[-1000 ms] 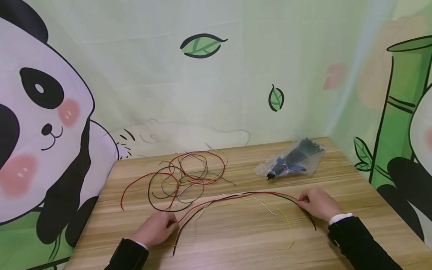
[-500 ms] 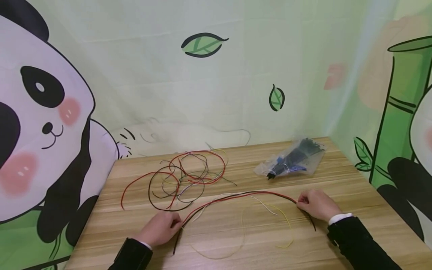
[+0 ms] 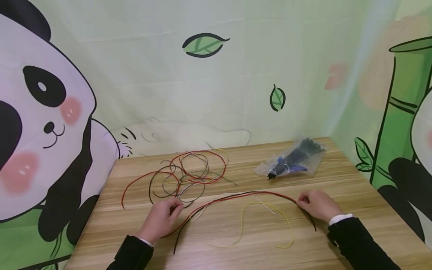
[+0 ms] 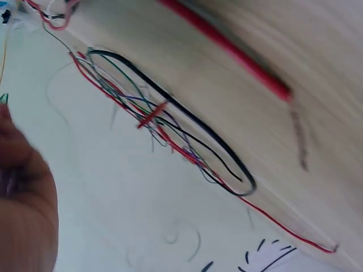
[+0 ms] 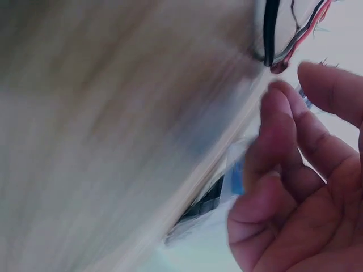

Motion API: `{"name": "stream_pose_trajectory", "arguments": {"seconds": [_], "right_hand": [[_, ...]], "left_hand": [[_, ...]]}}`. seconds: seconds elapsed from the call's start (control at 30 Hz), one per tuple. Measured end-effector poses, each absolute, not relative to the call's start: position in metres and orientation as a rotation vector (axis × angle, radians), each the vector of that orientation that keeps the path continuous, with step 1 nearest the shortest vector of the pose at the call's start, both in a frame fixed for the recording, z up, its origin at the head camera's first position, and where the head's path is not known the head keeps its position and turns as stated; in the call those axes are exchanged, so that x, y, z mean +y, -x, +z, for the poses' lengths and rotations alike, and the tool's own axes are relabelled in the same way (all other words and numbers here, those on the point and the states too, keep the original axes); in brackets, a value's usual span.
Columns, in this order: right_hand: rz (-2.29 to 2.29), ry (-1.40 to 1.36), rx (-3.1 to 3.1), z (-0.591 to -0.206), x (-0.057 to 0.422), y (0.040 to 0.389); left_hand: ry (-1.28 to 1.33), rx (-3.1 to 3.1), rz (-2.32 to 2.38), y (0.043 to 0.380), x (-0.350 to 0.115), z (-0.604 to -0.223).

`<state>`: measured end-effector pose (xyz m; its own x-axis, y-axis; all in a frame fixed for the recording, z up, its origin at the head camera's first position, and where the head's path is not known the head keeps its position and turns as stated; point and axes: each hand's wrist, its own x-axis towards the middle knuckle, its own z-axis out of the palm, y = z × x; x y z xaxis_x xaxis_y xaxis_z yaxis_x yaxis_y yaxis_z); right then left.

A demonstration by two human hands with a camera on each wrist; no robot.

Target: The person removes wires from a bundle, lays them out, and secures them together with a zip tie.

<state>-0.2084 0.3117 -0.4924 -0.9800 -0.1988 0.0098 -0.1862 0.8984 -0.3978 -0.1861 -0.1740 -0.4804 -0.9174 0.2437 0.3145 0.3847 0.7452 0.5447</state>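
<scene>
Between the hands a red wire [image 3: 233,196] and a black wire [image 3: 276,194] lie together in a long arc on the table. My right hand [image 3: 317,204] pinches them near their right end, where a black tail hangs past the fingers. My left hand [image 3: 162,218] is raised slightly by the coil pile. It pinches a thin yellow wire [image 4: 4,51] that runs up from the thumb tip; its looped part is blurred in the head view. The red wire's bare-stranded left end [image 4: 283,90] lies loose under that wrist. A white wire [image 3: 266,207] sits by the arc.
A tangle of red, black, purple and green wires [image 3: 202,182] spreads at the back left. At the back right lies a clear plastic bag [image 3: 314,165] with black and blue items. The wooden table [image 3: 270,258] ends at a printed panda backdrop [image 3: 152,75].
My left hand has left the red and black wires and moved up and right, drawing the yellow wire into a loop. The right hand stays in place.
</scene>
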Motion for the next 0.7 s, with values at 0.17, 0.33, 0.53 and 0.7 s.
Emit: {"name": "stream_pose_trajectory", "arguments": {"seconds": [0.17,0.33,0.53,0.7], "right_hand": [[-0.613,0.356,3.016,-0.488,0.292,0.202],[-0.51,0.511,2.943,-0.488,0.272,0.197],[-0.418,0.56,2.97,-0.49,0.267,0.198],[-0.432,0.474,2.989,-0.487,0.279,0.207]], "left_hand": [[0.417,-2.622,-0.93,0.187,-0.167,-0.476],[0.358,-2.575,-0.888,0.189,-0.165,-0.477],[0.332,-2.596,-0.909,0.192,-0.166,-0.48],[0.228,-2.619,-0.861,0.194,-0.177,-0.485]]}}
